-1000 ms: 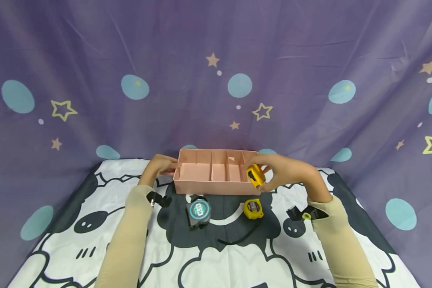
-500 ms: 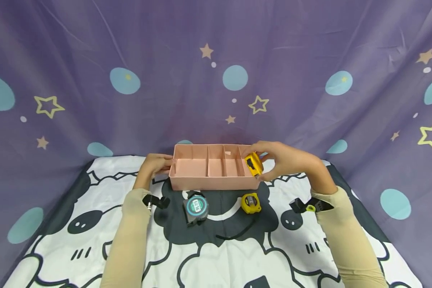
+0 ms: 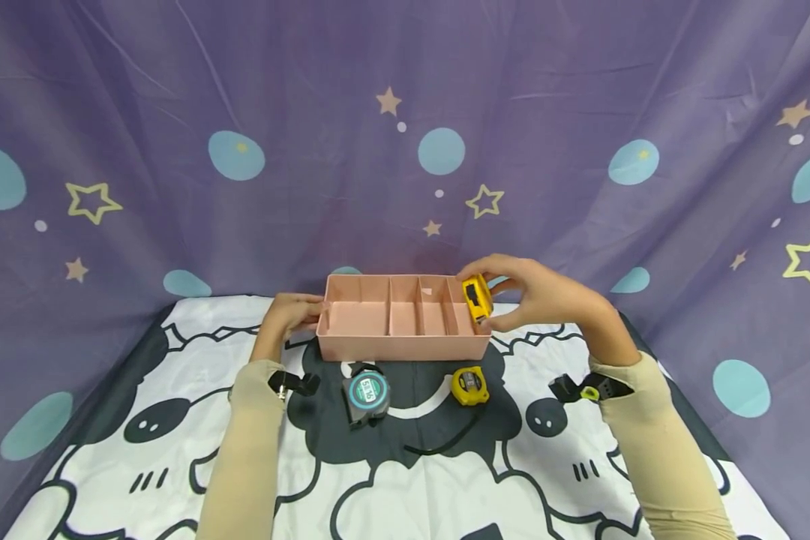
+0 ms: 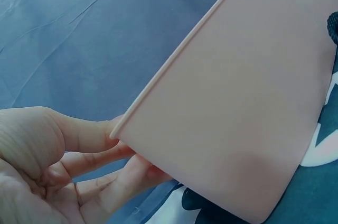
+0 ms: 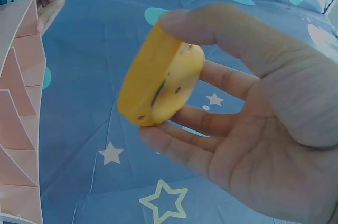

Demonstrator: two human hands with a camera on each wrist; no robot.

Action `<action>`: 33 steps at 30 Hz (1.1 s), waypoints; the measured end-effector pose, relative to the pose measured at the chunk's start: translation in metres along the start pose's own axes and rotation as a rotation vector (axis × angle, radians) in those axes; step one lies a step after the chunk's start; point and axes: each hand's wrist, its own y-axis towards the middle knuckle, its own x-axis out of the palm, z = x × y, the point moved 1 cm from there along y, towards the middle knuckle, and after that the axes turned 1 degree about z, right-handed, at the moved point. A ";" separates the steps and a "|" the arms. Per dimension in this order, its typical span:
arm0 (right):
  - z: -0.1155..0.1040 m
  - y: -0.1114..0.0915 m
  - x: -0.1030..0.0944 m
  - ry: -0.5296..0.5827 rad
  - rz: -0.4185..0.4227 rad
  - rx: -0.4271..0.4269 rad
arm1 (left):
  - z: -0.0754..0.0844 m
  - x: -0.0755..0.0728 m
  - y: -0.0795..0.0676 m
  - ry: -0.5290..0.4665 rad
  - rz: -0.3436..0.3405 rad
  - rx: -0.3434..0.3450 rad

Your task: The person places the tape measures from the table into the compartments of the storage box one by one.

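Note:
My right hand (image 3: 533, 296) pinches a yellow tape measure (image 3: 477, 298) between thumb and fingers. In the head view it overlaps the right-end compartment of a pink divided box (image 3: 405, 348). The right wrist view shows the tape measure (image 5: 158, 84) tilted, its narrow side and one face visible. At the box's left end, my left hand (image 3: 293, 313) grips the end wall. The left wrist view has that hand's thumb (image 4: 95, 134) at the rim corner and its fingers against the wall's outside, partly hidden.
In front of the box lie a grey tape measure (image 3: 367, 395) with a teal round label and a second yellow tape measure (image 3: 469, 386). A cartoon-print cloth (image 3: 418, 495) covers the surface. Behind the box hangs a purple curtain (image 3: 337, 187).
My right hand has moved the yellow tape measure away from me, toward the back of the box's right end. The left hand keeps its place at the left end.

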 end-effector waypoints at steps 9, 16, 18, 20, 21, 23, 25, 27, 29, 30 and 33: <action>0.001 0.002 -0.003 -0.009 0.024 0.020 | -0.006 0.000 0.000 -0.055 -0.007 0.022; 0.009 0.005 -0.007 -0.024 -0.024 0.056 | -0.005 0.001 -0.002 -0.084 -0.018 0.037; 0.011 0.005 -0.009 -0.034 -0.037 0.077 | -0.005 0.001 -0.001 -0.086 -0.018 0.037; 0.012 0.005 -0.011 -0.040 -0.048 0.096 | -0.004 0.001 -0.001 -0.082 -0.018 0.038; 0.013 0.005 -0.012 -0.042 -0.051 0.106 | -0.004 0.000 -0.001 -0.078 -0.020 0.039; 0.013 0.006 -0.014 -0.048 -0.054 0.121 | -0.004 0.000 -0.002 -0.072 -0.016 0.039; 0.012 0.006 -0.016 -0.055 -0.050 0.127 | -0.005 -0.001 -0.003 -0.067 -0.011 0.040; 0.011 0.007 -0.018 -0.058 -0.040 0.123 | -0.005 -0.002 -0.003 -0.067 -0.011 0.040; 0.012 0.006 -0.019 -0.060 -0.028 0.118 | -0.006 -0.002 -0.003 -0.064 -0.008 0.038; 0.012 0.006 -0.020 -0.060 -0.022 0.116 | -0.006 -0.002 -0.003 -0.067 -0.007 0.034; 0.013 0.004 -0.021 -0.051 -0.005 0.122 | -0.005 -0.001 -0.002 -0.080 -0.009 0.028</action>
